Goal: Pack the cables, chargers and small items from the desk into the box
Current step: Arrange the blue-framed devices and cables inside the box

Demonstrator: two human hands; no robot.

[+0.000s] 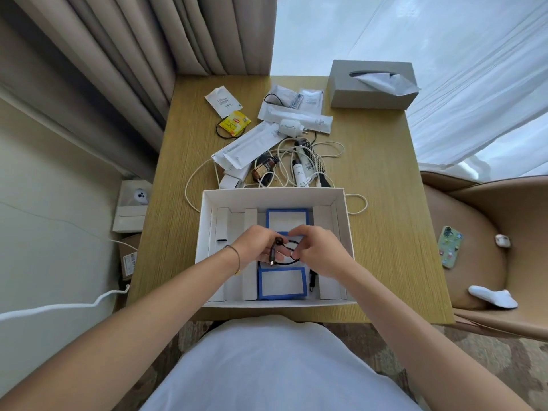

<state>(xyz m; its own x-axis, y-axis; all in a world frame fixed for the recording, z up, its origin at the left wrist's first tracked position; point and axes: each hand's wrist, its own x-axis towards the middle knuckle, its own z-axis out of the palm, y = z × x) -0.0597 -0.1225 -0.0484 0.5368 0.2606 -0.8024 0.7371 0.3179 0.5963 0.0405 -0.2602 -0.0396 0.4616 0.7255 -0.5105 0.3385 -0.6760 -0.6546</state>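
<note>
A white open box (pixel 204 221) sits at the near edge of the wooden desk (pixel 379 209). It has white dividers and blue-framed cards (pixel 281 283) inside. Above the box's middle, my left hand (pixel 255 247) and my right hand (pixel 317 250) both pinch a short black cable (pixel 286 253) wound into a small loop. A black plug (pixel 312 280) lies in the box on the right. Behind the box lie tangled white cables (pixel 296 161), a white charger (pixel 289 126), small bottles (pixel 265 167) and white packets (pixel 249 143).
A grey tissue box (pixel 370 87) stands at the desk's far right corner. A yellow tea bag (pixel 235 123) and a sachet (pixel 222 100) lie far left. A tan chair (pixel 480 241) on the right holds a phone (pixel 450 246), an earbud case and a sock. Curtains hang behind.
</note>
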